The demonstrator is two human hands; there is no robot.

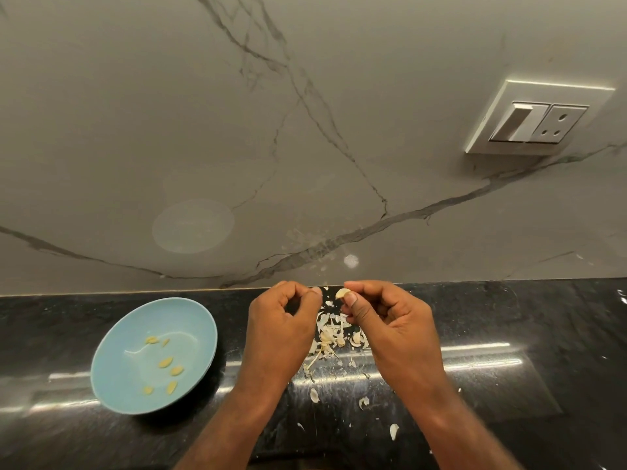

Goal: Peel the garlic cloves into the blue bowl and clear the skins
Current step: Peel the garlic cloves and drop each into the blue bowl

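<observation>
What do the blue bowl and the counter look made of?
Blue bowl: probably glazed ceramic or melamine; smooth, even blue surface with a soft sheen. Counter: likely polished black stone, perhaps granite; speckled, with sharp light reflections.

We are in a home kitchen. We stand at a polished black stone counter [529, 317] that meets a pale, marble-look backsplash [169, 130] crossed by grey veins. Fixed to that wall is a white socket plate [539, 120] with a rocker switch and a three-pin outlet, the sort we find above a domestic worktop. Food preparation marks the place too: a blue bowl [112, 361] on the counter holds a few peeled garlic cloves [165, 362], and papery garlic skins [327, 337] lie scattered on the dark stone to the bowl's right.
</observation>
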